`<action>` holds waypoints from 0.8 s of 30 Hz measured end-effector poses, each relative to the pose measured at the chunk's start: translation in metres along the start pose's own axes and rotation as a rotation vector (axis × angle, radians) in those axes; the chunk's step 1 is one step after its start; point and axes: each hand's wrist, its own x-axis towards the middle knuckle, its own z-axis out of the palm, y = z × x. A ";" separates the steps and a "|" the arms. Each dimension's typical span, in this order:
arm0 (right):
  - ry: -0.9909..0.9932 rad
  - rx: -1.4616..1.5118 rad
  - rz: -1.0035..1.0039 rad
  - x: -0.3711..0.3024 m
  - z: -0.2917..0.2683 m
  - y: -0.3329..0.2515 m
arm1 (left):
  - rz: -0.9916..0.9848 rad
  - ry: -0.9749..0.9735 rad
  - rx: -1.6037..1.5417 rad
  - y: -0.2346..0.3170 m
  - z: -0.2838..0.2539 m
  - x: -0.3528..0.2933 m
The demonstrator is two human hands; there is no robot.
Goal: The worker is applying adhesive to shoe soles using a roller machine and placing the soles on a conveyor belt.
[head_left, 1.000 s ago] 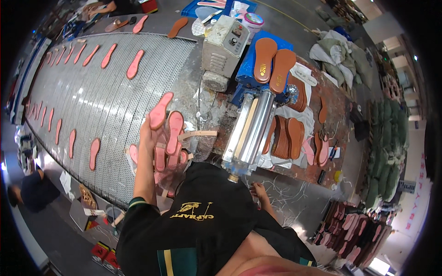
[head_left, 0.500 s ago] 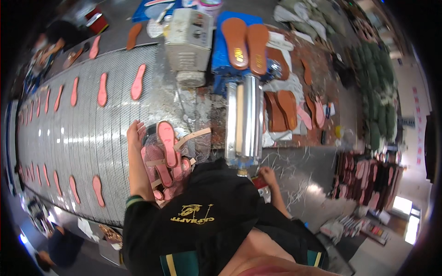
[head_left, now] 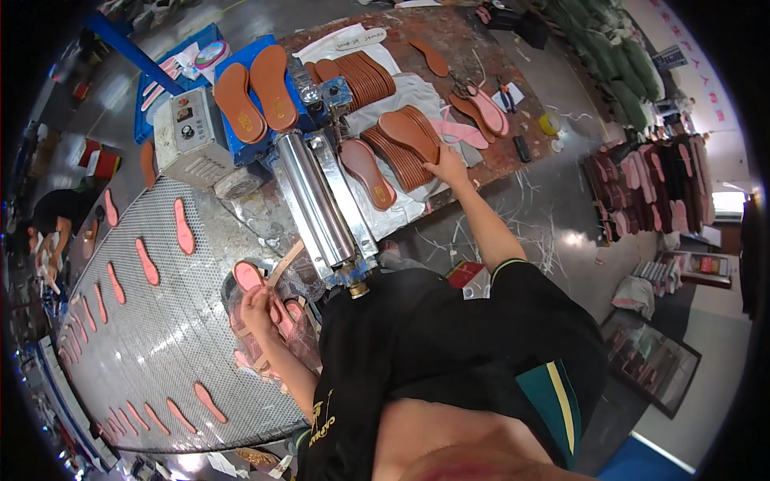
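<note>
My left hand (head_left: 258, 311) is closed at the lower part of a pink insole (head_left: 248, 275), on top of a heap of pink insoles with tan straps. The heap lies in clear mesh wrapping (head_left: 255, 346) beside the conveyor; my fingertips partly cover the insole. On the right, my right hand (head_left: 449, 167) grips the near end of the top brown sole (head_left: 407, 135) on a fanned stack (head_left: 395, 160). A single glossy brown sole (head_left: 367, 174) lies left of that stack. Between my arms stands a roller machine (head_left: 314, 200) with a shiny metal cylinder.
Pink insoles lie in rows on the mesh conveyor (head_left: 160, 321) at left. Two brown soles (head_left: 273, 84) rest on a blue stand behind the rollers, near a grey control box (head_left: 192, 132). Farther right, scissors (head_left: 465, 88) and pliers (head_left: 507, 98) sit on the worn table.
My view has turned right. My right hand has moved from beside my waist up to the brown stack. My left hand has gone from the conveyor beside the heap onto the pink insole.
</note>
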 end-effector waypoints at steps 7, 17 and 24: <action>0.333 0.446 -0.275 0.031 0.027 0.025 | -0.086 -0.156 0.005 -0.005 0.037 -0.026; -0.114 0.642 -0.751 -0.003 -0.091 -0.053 | 0.339 -0.439 0.758 0.084 0.125 0.000; -0.372 1.052 -0.660 -0.060 -0.092 -0.129 | 0.641 -0.707 1.020 0.127 0.176 0.012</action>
